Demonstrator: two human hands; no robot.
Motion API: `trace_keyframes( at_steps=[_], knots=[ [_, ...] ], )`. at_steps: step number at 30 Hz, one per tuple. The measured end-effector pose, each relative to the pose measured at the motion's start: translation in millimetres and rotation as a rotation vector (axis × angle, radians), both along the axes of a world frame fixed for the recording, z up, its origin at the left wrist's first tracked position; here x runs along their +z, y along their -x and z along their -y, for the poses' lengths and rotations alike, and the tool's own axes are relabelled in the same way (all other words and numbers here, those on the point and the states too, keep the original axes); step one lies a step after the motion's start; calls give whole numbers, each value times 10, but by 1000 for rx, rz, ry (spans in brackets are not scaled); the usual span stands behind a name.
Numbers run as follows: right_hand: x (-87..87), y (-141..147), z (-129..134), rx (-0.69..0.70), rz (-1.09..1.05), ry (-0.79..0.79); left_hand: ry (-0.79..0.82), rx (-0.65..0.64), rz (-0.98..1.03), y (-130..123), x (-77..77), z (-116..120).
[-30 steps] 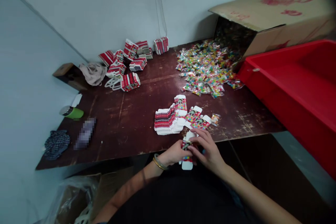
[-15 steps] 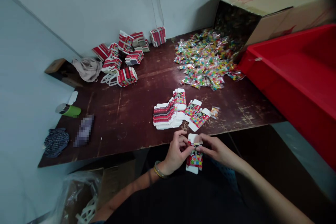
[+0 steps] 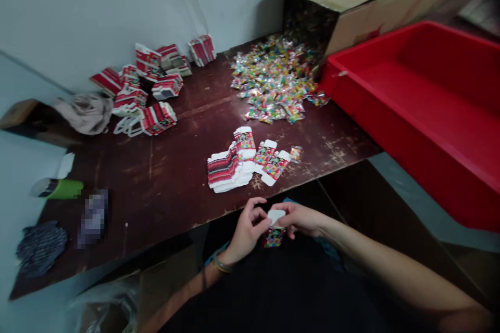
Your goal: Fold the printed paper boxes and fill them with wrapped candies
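Observation:
A small red printed box with a white top flap is held between my two hands, in front of the table's near edge. My left hand grips its left side, thumb near the flap. The fingers of my right hand are on its right side and at the flap. Beyond them on the table lies a row of flat folded boxes. Two loose flat boxes and one small candy packet lie to the right of that row.
Candy packets are heaped before an open carton. A red tray stands at the right. Bundled flat boxes, a cloth, a green cup and a dark checked cloth are at the left.
The view has turned to the right, so the table things appear further left. The held box now looks shorter, with its top flap bent over and its bottom flap no longer showing.

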State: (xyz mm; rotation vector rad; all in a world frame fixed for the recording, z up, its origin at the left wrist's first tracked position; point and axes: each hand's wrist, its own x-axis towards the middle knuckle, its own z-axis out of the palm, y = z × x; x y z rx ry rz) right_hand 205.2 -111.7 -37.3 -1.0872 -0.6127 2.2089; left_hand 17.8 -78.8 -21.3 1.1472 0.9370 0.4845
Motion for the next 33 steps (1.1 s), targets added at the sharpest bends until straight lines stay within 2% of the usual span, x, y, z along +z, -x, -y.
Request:
trace_keyframes(
  at_steps=[2, 4, 7, 9, 12, 17, 20, 24, 26, 28, 29, 30, 31, 33],
  knots=[
    [60, 83, -27, -36, 140, -199, 232, 45, 77, -7, -57, -23],
    [105, 160, -45, -112, 317, -396, 398, 76, 150, -7, -111, -47],
    [108, 212, -47, -188, 539, -613, 539, 73, 253, 11, -168, -55],
    [67, 188, -39, -191, 617, -684, 596, 23, 308, 34, -192, -36],
    [-25, 88, -52, -155, 621, -684, 569, -79, 330, 71, -223, -6],
    [-101, -41, -123, -78, 547, -640, 413, -239, 214, 118, -219, -39],
    [-16, -30, -45, -13, 586, -792, 389, -257, 179, 148, -184, -51],
    [138, -36, 63, 187, 656, -1025, 289, -217, 117, 166, -174, -53],
    [146, -176, -90, 288, 666, -1090, 170, -228, 55, 154, -157, -118],
    [115, -473, -456, 276, 874, -1141, 43, -284, -38, 157, -90, -252],
    [96, -670, -700, 212, 1047, -1160, -6, -335, -94, 177, -33, -339],
    [76, -882, -961, 62, 1314, -1139, -45, -405, -155, 213, 36, -429],
    [55, -1094, -1215, -33, 1444, -1107, -73, -500, -218, 268, 112, -516],
    [-4, -1457, -1619, -97, 1564, -1092, -102, -714, -344, 416, 253, -648]
  ],
)
